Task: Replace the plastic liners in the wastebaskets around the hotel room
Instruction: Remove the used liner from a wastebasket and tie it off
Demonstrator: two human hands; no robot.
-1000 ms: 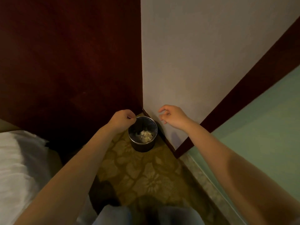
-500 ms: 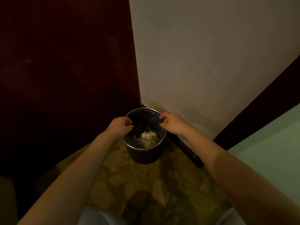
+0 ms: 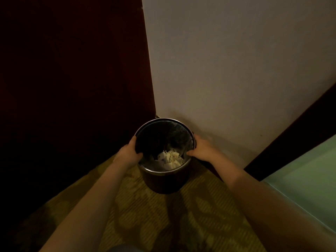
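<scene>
filling the left of the view, a dark red-brown wood panel (image 3: 72, 88) sinks into shadow so deep that its lower edge cannot be made out; it meets a pale wall (image 3: 236, 70) in a corner. below them lies a patterned olive carpet (image 3: 145, 215). a green surface (image 3: 309, 170) is cut off by the right edge, with a dark wooden strip (image 3: 300, 128) between it and the wall. the wastebasket (image 3: 163, 180) stands on the carpet in that corner, close to panel and wall, its base dim. the left hand (image 3: 127, 155) grips its left rim, thumb curled over the edge, the other fingers mostly hidden. the right hand (image 3: 201, 150) grips the opposite rim with curled fingers, their tips hidden. whether either pinches the dark liner (image 3: 163, 137) or only the rim cannot be told. crumpled pale paper (image 3: 170, 159) lies inside at the bottom.
</scene>
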